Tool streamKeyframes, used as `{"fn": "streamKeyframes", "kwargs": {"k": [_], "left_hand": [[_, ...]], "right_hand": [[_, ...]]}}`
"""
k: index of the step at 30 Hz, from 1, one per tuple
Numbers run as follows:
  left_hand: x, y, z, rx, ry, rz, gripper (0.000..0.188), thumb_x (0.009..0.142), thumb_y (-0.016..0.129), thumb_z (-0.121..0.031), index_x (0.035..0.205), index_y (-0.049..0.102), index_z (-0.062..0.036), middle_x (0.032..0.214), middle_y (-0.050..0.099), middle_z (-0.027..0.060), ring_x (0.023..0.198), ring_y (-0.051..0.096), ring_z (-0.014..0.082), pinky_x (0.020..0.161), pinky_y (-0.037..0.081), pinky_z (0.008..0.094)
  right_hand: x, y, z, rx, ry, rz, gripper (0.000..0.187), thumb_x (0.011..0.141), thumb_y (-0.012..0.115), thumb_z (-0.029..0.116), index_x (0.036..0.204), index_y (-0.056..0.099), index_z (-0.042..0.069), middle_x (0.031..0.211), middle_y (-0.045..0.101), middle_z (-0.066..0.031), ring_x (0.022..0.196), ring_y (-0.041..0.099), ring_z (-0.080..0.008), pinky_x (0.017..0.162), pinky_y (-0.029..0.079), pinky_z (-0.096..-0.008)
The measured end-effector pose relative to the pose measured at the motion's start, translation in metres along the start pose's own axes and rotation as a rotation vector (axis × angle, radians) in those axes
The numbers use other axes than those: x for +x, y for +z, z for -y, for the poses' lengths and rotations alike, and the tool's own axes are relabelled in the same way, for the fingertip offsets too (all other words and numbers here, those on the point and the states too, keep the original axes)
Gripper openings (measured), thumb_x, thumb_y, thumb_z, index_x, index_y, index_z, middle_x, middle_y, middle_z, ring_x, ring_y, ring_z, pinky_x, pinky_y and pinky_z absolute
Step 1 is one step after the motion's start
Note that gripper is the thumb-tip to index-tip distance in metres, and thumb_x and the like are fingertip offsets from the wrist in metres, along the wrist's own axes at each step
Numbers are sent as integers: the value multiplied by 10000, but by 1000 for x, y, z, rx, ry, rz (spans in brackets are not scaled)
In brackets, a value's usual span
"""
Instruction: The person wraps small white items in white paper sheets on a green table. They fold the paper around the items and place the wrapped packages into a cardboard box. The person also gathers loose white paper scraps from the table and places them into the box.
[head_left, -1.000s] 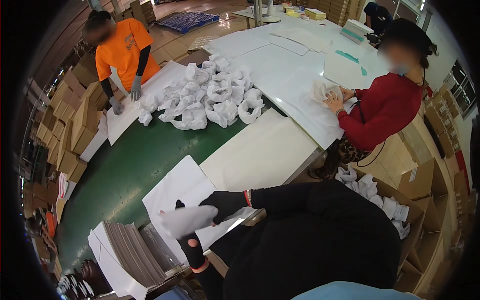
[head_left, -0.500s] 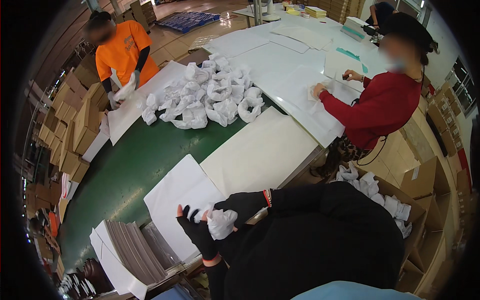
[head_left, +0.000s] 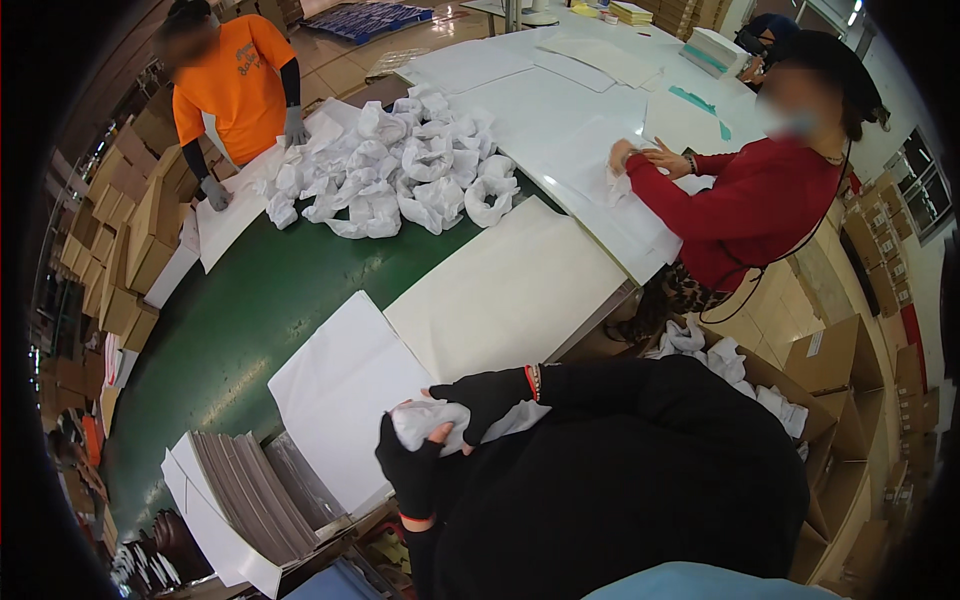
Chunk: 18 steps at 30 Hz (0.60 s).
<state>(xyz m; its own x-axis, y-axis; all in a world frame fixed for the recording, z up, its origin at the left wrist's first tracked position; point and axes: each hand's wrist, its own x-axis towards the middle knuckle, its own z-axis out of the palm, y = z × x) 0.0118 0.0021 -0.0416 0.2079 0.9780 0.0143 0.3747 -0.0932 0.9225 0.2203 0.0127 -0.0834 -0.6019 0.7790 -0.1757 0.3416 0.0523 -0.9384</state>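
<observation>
Left hand has apparently curled inward.

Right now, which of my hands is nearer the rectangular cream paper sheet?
Right: your right hand is by the near edge of the cream sheet; your left hand, farther off leftward.

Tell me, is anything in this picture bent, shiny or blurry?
Head view: brown cartons tilt along the picture's curved dark border; head view: the green surface carries a soft sheen; head view: faces of the orange-shirted worker and red-topped worker are blurred, while the white bundle looks clearer.
</observation>
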Motion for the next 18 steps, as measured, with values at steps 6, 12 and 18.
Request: {"fn": "streamKeyframes", "kwargs": {"k": [6,12,18], "left_hand": [[12,-23,12,-21,-35,150,406,692,798,-190,1000,623,7,835,647,84,699,599,147,625,484,268],[8,-22,-1,-204,-132,-3,314,696,786,-182,906,646,4,764,637,53,672,584,135,613,472,274],[9,-38,4,-395,-165,58,319,742,733,-182,986,640,0,790,619,26,728,560,110,668,444,259]], "right_hand": [[-4,-15,28,-78,214,196,657,558,824,476,1021,694,29,985,687,-169,901,660,-305,789,505,-369],[1,-20,26,-242,184,139,681,551,812,560,977,712,38,933,693,-177,866,666,-315,762,509,-383],[3,-27,63,-243,257,231,680,608,795,574,949,708,-8,914,684,-192,847,657,-299,747,498,-365]]}}
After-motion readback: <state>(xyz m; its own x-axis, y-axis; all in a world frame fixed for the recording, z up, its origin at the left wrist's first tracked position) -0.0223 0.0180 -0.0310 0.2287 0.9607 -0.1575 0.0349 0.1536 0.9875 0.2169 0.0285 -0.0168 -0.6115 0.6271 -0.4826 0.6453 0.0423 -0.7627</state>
